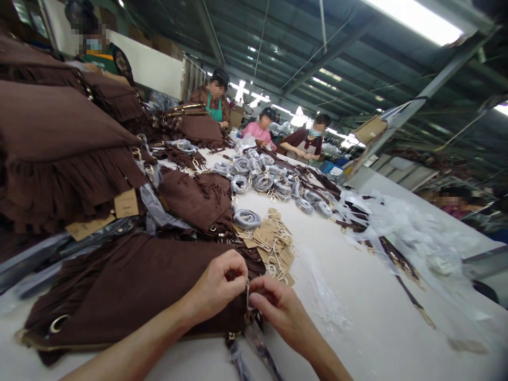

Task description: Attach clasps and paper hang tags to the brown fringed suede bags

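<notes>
My left hand is closed in a pinch: thumb and forefinger meet on a thin, light cord. My right hand is placed at the other side of the cord, fingers curled, thumb and forefinger a small gap apart and directed at it; I cannot tell whether they grip the cord or only touch it. My two hands are close together, their fingertips separated by little more than the cord.

The cord hangs above the near right corner of a dark brown bag, which lies flat on the white table beneath my left forearm. A plastic-wrapped strap extends from that corner toward me. A metal eyelet is set at the bag's left end.

Beyond my hands is a pile of tan tags with white strings. Behind the tags are coiled, wrapped straps. To the left is a stack of fringed bags. Clear plastic lies to the right. Co-workers are at the far side.
</notes>
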The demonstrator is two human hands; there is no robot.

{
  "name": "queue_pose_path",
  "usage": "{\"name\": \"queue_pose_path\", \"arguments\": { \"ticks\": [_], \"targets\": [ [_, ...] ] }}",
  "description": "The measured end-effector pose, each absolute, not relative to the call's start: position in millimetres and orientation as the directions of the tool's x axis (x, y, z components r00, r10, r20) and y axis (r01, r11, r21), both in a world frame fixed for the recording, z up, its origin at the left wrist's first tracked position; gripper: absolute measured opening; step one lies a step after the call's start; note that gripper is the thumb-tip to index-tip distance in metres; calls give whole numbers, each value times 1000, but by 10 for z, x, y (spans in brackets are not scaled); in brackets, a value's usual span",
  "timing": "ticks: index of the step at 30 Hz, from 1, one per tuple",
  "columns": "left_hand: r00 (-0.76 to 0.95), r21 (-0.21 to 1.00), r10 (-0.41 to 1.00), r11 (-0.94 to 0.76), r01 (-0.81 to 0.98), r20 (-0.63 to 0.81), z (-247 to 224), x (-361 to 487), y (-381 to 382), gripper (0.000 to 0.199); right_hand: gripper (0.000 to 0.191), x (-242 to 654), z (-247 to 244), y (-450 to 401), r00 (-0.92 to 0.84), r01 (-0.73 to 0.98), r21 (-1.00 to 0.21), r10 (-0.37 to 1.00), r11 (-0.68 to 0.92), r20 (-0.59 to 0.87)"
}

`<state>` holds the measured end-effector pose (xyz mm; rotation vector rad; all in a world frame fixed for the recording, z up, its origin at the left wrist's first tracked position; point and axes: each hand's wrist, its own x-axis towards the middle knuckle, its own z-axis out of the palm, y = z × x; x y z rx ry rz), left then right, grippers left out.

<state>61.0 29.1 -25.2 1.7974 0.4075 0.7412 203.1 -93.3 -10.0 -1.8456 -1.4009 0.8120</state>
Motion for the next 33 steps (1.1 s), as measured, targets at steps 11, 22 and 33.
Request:
{"name": "queue_pose_path", "arguments": {
  "ticks": [11,22,33],
  "targets": [
    [840,955,542,-248,161,0,-267,588,232,7,24,2068,-205,-802,317,381,-906,947,-185,-61],
    [798,948,603,-258,189,5,-271,661,126,13,14,2058,-216,-810,357,487,-858,934,-163,25],
    [867,902,421,427,70,-267,-164,628,228,9,28,2153,-152,-925,53,265,-917,955,-297,-293]
  ]
}}
